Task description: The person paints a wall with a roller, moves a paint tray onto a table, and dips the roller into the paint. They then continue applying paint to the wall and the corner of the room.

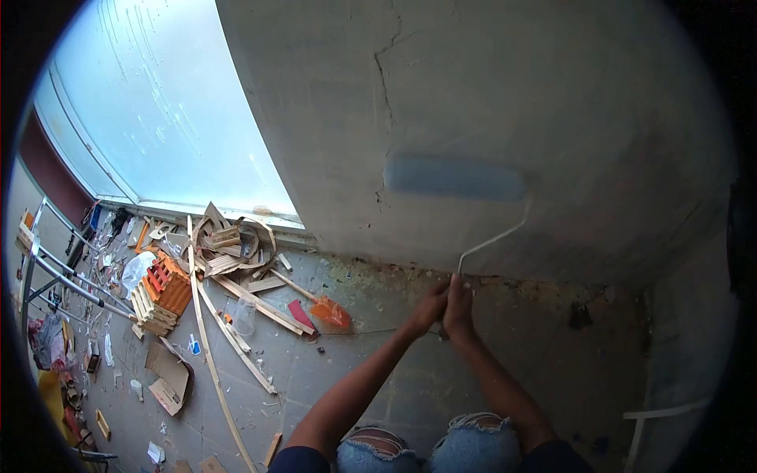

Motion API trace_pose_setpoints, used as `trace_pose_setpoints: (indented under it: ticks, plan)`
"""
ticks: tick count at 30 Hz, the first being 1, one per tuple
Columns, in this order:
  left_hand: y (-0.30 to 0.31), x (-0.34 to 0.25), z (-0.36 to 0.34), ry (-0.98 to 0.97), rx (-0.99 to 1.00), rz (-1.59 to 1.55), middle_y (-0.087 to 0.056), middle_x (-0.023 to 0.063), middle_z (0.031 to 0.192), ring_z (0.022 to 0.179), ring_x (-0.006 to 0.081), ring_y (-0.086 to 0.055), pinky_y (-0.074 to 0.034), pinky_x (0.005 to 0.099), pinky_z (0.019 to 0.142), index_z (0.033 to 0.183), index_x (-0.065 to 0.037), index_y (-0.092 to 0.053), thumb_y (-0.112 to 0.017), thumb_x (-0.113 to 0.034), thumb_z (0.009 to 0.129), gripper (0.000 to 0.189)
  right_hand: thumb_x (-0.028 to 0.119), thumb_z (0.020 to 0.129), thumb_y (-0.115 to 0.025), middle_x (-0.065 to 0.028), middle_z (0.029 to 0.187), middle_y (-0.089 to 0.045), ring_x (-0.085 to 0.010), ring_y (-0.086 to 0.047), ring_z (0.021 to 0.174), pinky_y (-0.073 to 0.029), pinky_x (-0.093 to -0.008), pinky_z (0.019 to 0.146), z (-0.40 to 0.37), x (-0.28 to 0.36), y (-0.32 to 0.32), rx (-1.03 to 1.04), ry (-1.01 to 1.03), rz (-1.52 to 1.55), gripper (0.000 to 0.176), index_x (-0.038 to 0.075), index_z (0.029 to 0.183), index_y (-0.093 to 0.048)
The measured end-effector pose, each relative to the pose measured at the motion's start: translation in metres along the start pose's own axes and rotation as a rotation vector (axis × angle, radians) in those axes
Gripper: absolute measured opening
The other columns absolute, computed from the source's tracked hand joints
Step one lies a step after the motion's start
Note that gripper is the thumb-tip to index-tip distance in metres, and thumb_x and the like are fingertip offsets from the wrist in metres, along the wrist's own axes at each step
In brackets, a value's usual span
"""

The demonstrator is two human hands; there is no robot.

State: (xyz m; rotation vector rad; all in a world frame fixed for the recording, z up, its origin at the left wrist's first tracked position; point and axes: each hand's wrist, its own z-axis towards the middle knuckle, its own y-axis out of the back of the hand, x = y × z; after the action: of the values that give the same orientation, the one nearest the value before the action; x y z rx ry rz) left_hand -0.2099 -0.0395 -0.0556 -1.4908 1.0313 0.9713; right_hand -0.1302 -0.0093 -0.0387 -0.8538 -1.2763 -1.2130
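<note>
Both our hands are closed around the grip of one paint roller [455, 176]. Our left hand [426, 309] wraps it from the left and our right hand [459, 303] from the right. The two touch, just below the middle of the head view, and the grip itself is hidden inside them. From the fists one thin white wire arm [493, 236] bends up and right to the pale blue-grey sleeve, which lies level against the grey wall [552, 94].

Edges and room: the wall fills the upper right, and its foot meets the floor [355, 386] in a stained, rusty line just above our hands. One dark crack [384, 71] runs down the wall above the sleeve's left end. Plain wall stretches above and to the right of the sleeve. To the left the wall ends at one large bright window [158, 118]. Tiled floor shows under our arms, and our two knees in ripped jeans [430, 451] sit at the bottom edge.

Counts, all to our left and well apart from the hands:
- one heap of wood scraps [229, 244] under the window
- one orange stack [167, 285]
- one orange scoop [331, 312]
- one clear bottle [244, 315]
- one cardboard piece [169, 374]
- at least three long wooden strips [209, 355]
- one metal frame [55, 272] at the far left edge
</note>
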Motion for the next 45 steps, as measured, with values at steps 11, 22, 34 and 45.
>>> trace_pose_setpoints:
  ticks: [11, 22, 34, 45]
  plan:
    - [-0.008, -0.168, 0.052, -0.478, 0.069, 0.048, -0.051, -0.0010, 0.076, 0.063, 0.0041, -0.043, -0.035, 0.0204, 0.050, 0.106, -0.001, -0.049, -0.047, -0.031, 0.089, 0.034, 0.039, 0.093, -0.037, -0.0235, 0.073, -0.055, -0.0400, -0.050, 0.070, -0.042, -0.0393, 0.067, 0.103, 0.162, 0.000, 0.113, 0.213, -0.116, 0.051, -0.009, 0.079, -0.051]
    - [-0.001, 0.049, 0.021, -0.026, -0.029, -0.153, -0.055, 0.0057, 0.103, 0.091, 0.0123, -0.051, -0.043, 0.0258, 0.074, 0.119, -0.002, -0.046, -0.047, -0.030, 0.088, 0.042, 0.038, 0.093, -0.039, -0.0200, 0.070, -0.057, -0.0261, -0.057, 0.070, -0.043, -0.0402, 0.064, 0.009, -0.037, 0.014, 0.100, -0.032, -0.083, 0.051, -0.009, 0.078, -0.051]
    - [0.016, -0.169, 0.084, -0.657, 0.034, -0.026, -0.054, 0.0027, 0.088, 0.080, 0.0088, -0.048, -0.042, 0.0252, 0.068, 0.098, -0.001, -0.048, -0.044, -0.020, 0.088, 0.022, 0.045, 0.091, -0.038, -0.0272, 0.071, -0.056, -0.0424, -0.056, 0.071, -0.042, -0.0455, 0.063, 0.130, 0.176, -0.025, 0.135, 0.369, -0.298, 0.057, -0.009, 0.076, -0.051]
    - [-0.021, 0.075, 0.032, 0.029, -0.024, -0.312, -0.054, 0.0075, 0.107, 0.096, 0.0150, -0.051, -0.043, 0.0286, 0.081, 0.118, 0.001, -0.046, -0.049, -0.023, 0.087, 0.039, 0.040, 0.089, -0.043, -0.0220, 0.064, -0.056, -0.0291, -0.060, 0.065, -0.044, -0.0401, 0.060, 0.020, -0.062, 0.040, 0.211, -0.178, -0.362, 0.053, -0.012, 0.083, -0.052]
